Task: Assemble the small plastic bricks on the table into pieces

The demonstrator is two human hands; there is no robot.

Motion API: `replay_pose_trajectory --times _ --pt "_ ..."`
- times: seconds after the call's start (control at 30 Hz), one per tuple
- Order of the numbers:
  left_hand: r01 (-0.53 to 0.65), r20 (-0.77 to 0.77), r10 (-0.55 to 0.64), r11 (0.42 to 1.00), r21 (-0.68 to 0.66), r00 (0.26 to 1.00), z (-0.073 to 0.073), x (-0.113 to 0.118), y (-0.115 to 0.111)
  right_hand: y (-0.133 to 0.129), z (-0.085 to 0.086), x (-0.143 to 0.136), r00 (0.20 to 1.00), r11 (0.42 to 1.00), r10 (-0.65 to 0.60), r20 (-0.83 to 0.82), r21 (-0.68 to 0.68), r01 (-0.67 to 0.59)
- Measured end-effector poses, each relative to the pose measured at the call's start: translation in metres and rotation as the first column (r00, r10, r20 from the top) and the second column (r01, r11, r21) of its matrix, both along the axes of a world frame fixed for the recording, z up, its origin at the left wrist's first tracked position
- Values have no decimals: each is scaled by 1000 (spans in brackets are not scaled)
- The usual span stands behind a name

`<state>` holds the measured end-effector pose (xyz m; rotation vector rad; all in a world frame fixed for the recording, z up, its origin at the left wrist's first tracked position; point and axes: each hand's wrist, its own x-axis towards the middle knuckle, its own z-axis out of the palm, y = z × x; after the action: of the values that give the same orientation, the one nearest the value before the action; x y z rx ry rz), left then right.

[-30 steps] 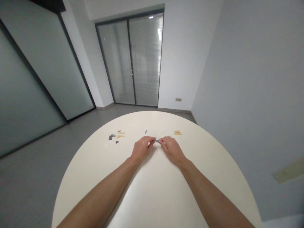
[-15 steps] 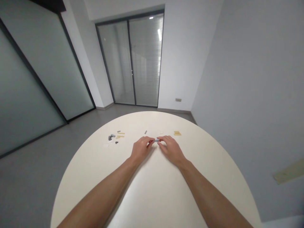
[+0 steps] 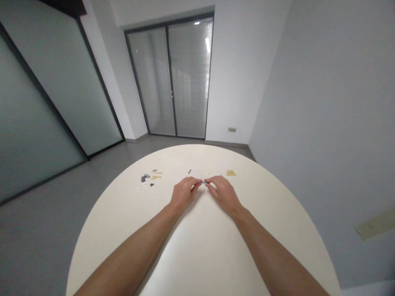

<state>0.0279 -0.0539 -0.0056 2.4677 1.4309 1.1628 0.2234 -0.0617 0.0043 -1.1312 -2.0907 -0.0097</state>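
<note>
A small grey piece [image 3: 203, 182] is pinched between my two hands above the middle of the table; its exact kind is too small to make out. My left hand [image 3: 184, 191] grips its left end with thumb and fingertips. From the other side, my right hand [image 3: 222, 192] has its fingers closed on the right end. Just beyond my hands lie a flat grey strip [image 3: 189, 171] and some small white or clear bits [image 3: 209, 172]. To the right of these rest several yellow strips [image 3: 230, 173].
The round white table [image 3: 210, 246] carries a loose group at the left: dark grey pieces [image 3: 143, 178], several yellow sticks [image 3: 157, 177], a small black piece [image 3: 152, 185] and white scraps. Past the table stand a glazed door [image 3: 188, 82] and white walls.
My right hand's fingers have come slightly closer to my left hand, so less of the grey piece shows between them. The things on the table lie as before.
</note>
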Motion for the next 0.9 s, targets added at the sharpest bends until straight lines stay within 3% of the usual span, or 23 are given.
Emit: replay_pose_trajectory --times 0.57,0.9 --pt "-20 -34 19 999 -43 999 7 3 -5 0 1 -2 998 1000 -22 50 -16 23" --pt "76 37 -78 996 53 996 1 2 -2 3 -2 -1 998 998 -42 51 -35 43"
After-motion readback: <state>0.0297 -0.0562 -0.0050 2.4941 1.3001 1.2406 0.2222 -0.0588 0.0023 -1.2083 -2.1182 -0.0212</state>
